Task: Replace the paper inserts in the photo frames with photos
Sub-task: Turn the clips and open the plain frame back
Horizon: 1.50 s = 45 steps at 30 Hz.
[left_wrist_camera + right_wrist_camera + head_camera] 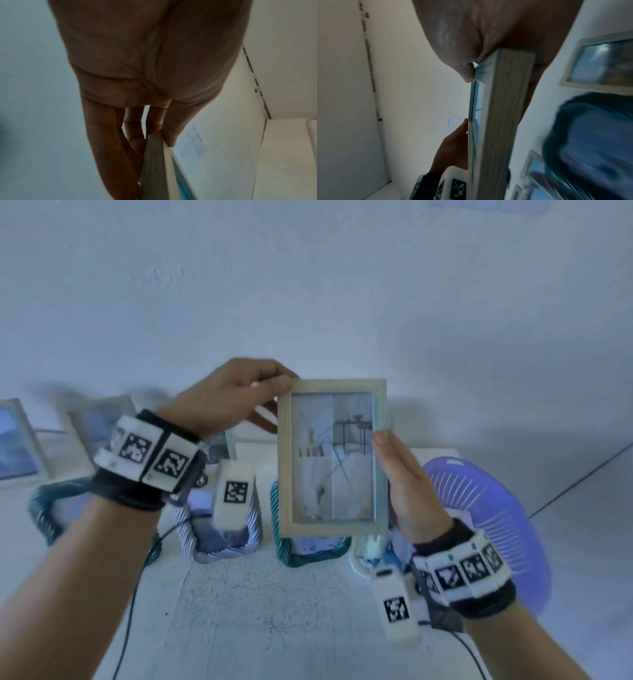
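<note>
A light wooden photo frame [330, 457] is held upright in the air, its front facing me, above the white table [257, 611]. Behind its glass is a pale picture of a room with a dark table. My left hand [279, 386] pinches the frame's top left corner, thumb on the front and fingers behind. My right hand [382, 436] grips the right edge, thumb on the front rim. In the left wrist view the frame's edge [156, 169] runs down from under the thumb. In the right wrist view the frame's side [501, 115] sits in my palm.
Two pale frames [17, 440] [99, 419] lean on the wall at the left. Rope-wrapped frames stand on the table: teal [44, 508], white [222, 542] and teal [308, 554]. A purple slatted plastic basket [479, 508] lies at the right. Cables trail from both wrists.
</note>
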Each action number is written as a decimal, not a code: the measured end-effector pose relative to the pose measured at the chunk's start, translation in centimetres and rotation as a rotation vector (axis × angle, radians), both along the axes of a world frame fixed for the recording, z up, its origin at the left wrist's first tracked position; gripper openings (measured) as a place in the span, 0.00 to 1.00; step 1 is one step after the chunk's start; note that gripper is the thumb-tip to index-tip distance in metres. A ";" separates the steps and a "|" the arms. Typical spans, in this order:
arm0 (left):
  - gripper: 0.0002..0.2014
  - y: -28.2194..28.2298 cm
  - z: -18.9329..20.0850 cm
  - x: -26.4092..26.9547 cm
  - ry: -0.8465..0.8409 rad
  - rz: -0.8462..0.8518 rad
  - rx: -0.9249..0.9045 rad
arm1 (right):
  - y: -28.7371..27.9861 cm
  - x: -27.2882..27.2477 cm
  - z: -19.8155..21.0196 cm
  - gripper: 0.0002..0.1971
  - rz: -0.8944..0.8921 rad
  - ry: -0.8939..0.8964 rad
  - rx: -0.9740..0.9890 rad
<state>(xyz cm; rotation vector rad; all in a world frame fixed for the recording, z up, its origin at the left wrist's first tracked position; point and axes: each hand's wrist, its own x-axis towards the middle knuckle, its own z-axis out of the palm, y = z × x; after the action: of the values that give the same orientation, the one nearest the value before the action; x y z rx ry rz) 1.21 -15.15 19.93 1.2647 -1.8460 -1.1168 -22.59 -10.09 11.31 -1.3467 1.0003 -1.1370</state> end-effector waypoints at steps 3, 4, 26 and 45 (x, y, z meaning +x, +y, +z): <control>0.10 2.7 -4.3 0.0 0.001 0.031 0.096 | 3.3 0.4 -3.2 0.08 -0.073 -0.113 0.164; 0.10 3.6 -5.6 -0.1 0.002 0.051 0.124 | 4.2 0.6 -4.5 0.08 -0.082 -0.129 0.215; 0.56 18.3 -20.8 -5.4 0.205 0.198 0.347 | 14.2 4.0 -14.5 0.30 0.015 -0.288 0.608; 0.11 21.9 -29.9 2.2 -0.007 0.471 0.032 | 15.3 2.6 -18.2 0.05 -0.103 0.560 0.095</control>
<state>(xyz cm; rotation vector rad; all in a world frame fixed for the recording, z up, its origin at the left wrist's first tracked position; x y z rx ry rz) 3.37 6.75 -9.95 1.6144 -1.4285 -0.8830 -19.99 5.17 -6.94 -1.5885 1.5182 -0.7810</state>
